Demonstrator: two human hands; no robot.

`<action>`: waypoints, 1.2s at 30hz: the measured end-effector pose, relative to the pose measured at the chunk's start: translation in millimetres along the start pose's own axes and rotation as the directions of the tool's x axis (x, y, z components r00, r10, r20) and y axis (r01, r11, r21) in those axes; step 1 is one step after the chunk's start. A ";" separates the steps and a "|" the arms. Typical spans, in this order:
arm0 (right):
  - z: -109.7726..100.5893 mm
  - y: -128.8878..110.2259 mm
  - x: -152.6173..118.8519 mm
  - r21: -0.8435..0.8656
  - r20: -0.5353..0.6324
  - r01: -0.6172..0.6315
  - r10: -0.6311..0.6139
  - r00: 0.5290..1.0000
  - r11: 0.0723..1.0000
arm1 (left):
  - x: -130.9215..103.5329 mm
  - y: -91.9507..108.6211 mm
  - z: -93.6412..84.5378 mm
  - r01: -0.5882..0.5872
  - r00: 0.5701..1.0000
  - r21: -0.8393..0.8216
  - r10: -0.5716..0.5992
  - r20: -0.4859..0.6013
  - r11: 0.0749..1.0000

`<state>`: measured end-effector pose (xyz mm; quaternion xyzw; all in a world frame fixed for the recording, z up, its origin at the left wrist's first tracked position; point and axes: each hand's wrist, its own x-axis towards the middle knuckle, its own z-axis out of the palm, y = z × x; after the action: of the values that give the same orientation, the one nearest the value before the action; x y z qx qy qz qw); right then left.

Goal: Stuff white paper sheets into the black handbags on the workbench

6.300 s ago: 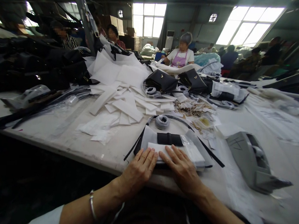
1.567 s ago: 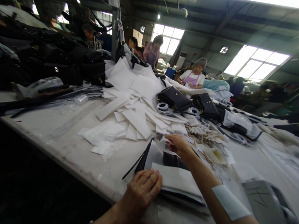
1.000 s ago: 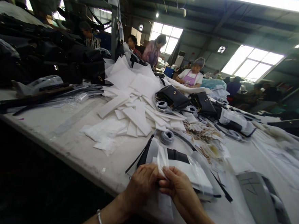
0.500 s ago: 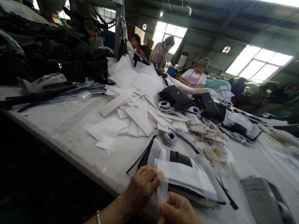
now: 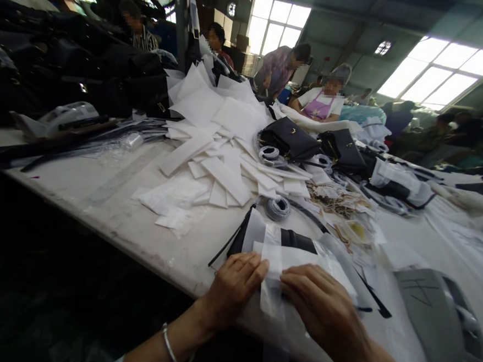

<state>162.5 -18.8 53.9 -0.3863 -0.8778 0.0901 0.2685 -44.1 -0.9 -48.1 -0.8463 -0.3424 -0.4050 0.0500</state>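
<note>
A black bag [image 5: 299,240] lies at the table's near edge, partly covered by white foam sheet [image 5: 298,256] and translucent wrapping. A clear strip [image 5: 271,301] runs down over its front and hangs past the lower side. On the left side of the strip, my left hand [image 5: 234,285] presses with its fingers together, gripping the edge of the wrapping. My right hand [image 5: 324,302] rests on the bag's front right of the strip, fingers pressed together and touching the strip's edge; whether it pinches anything is hidden.
White foam sheets [image 5: 226,163] are heaped mid-table. Black bags [image 5: 290,137] and a grey coil [image 5: 277,208] lie behind the wrapped one. A grey tape dispenser [image 5: 430,315] stands at right. People work across the table, one in a purple apron [image 5: 318,105].
My right hand has moved up from the strip's lower end onto the bag's front. The strip now lies flatter across the bag. The camera view has tilted down slightly.
</note>
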 end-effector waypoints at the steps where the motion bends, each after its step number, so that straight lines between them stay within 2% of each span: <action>1: -0.4 -2.4 -15.6 -0.007 -0.011 0.018 -0.018 1.000 1.000 | 0.1 0.0 -0.1 0.001 1.000 -0.006 -0.001 0.003 1.000; 4: 10.3 -3.9 -65.4 -0.056 0.067 0.066 -0.062 0.996 0.996 | -0.5 -0.3 0.6 0.003 1.000 -0.015 -0.003 0.007 1.000; 6: 28.0 0.1 -92.8 -0.159 0.141 0.140 -0.118 0.983 0.977 | -1.3 -0.7 1.5 0.000 1.000 -0.019 0.000 0.007 1.000; 8: 47.5 4.7 -107.5 -0.277 0.152 0.192 -0.155 0.976 0.941 | -1.9 -1.1 2.2 -0.007 1.000 -0.015 0.007 -0.001 1.000; 11: 67.1 3.2 -98.9 -0.264 0.016 0.155 -0.156 0.988 0.952 | -1.8 -1.6 2.9 -0.025 1.000 0.005 0.025 -0.001 1.000; 13: 73.2 -7.1 -79.6 -0.145 -0.119 0.131 -0.149 0.982 0.981 | -0.8 -2.3 3.1 -0.029 1.000 0.018 0.029 -0.001 0.999; 15: 78.6 -21.4 -62.0 -0.018 -0.201 0.132 -0.133 0.971 0.991 | 1.1 -3.8 2.6 -0.022 1.000 0.027 0.022 -0.007 0.999; 18: 92.1 -37.2 -57.7 0.102 -0.218 0.146 -0.121 0.968 0.984 | 5.1 -7.5 0.4 -0.017 1.000 0.021 0.017 0.003 1.000; 23: 113.9 -40.1 -83.1 0.176 -0.225 0.168 -0.127 0.966 0.970 | 8.6 -14.1 -3.6 -0.083 0.995 -0.016 0.084 0.047 0.996; 26: 102.1 -50.0 -74.0 0.328 -0.103 0.140 -0.112 0.988 0.934 | 7.2 -15.9 -3.9 -0.091 0.994 -0.023 0.092 0.055 0.996; 28: 79.4 -59.0 -54.5 0.499 0.039 0.064 -0.096 0.995 0.864 | 5.6 -15.8 -3.7 -0.090 0.993 -0.026 0.092 0.068 0.996; 29: 65.4 -61.5 -42.6 0.567 0.075 0.028 -0.086 0.993 0.823 | 4.8 -15.4 -3.5 -0.089 0.993 -0.026 0.091 0.074 0.996; 30: 51.3 -61.4 -30.7 0.595 0.063 -0.001 -0.046 0.997 0.804 | 4.2 -14.9 -3.2 -0.088 0.993 -0.024 0.090 0.079 0.996; 31: 38.6 -58.1 -19.4 0.577 -0.005 -0.008 0.013 1.000 0.817 | 3.5 -14.4 -2.8 -0.087 0.993 -0.022 0.088 0.080 0.996; 33: 22.0 -42.6 -1.9 0.419 -0.162 -0.032 0.109 0.981 0.908 | 2.6 -13.7 -1.4 -0.080 0.994 -0.022 0.081 0.077 0.997; 34: 19.2 -31.9 3.3 0.325 -0.198 -0.049 0.119 0.973 0.945 | 2.2 -13.5 -0.5 -0.074 0.994 -0.025 0.076 0.073 0.997; 36: 23.4 -9.5 6.6 0.186 -0.167 -0.082 0.114 0.979 0.979 | 1.7 -13.4 0.7 -0.064 0.996 -0.036 0.066 0.063 0.997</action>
<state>140.2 -19.4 40.4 -0.4101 -0.8187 0.1467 0.3741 -51.2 10.5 -49.9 -0.8703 -0.3094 -0.3814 0.0377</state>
